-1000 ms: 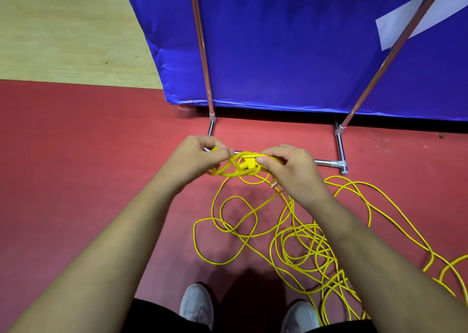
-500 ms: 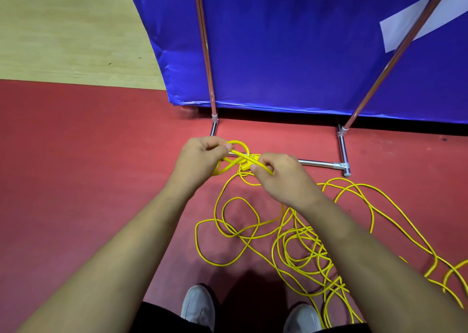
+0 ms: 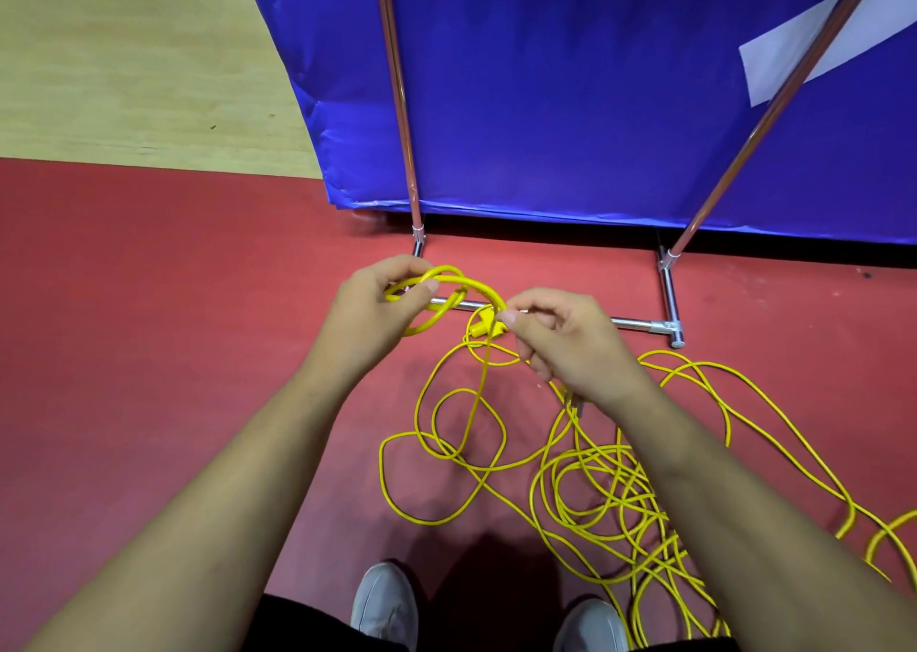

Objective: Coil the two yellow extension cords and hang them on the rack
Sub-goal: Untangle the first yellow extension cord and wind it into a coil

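Yellow extension cord (image 3: 600,492) lies in a loose tangle on the red floor in front of my feet. My left hand (image 3: 377,314) pinches a small coil of cord loops (image 3: 436,294) held above the floor. My right hand (image 3: 560,339) pinches the strand that runs from that coil, beside a yellow plug (image 3: 484,326) hanging under it. From there the cord drops to the tangle. The metal rack (image 3: 640,324) stands just beyond my hands, its two slanted poles rising in front of a blue panel.
A blue panel (image 3: 546,95) stands behind the rack. The rack's base bar and right foot (image 3: 670,294) rest on the red floor. Pale wooden floor (image 3: 124,65) lies at the far left. My grey shoes (image 3: 384,607) are at the bottom edge.
My hands have drawn apart: the left one lifted the small coil up and left, the right one slid right along the strand. The plug now hangs free between them.
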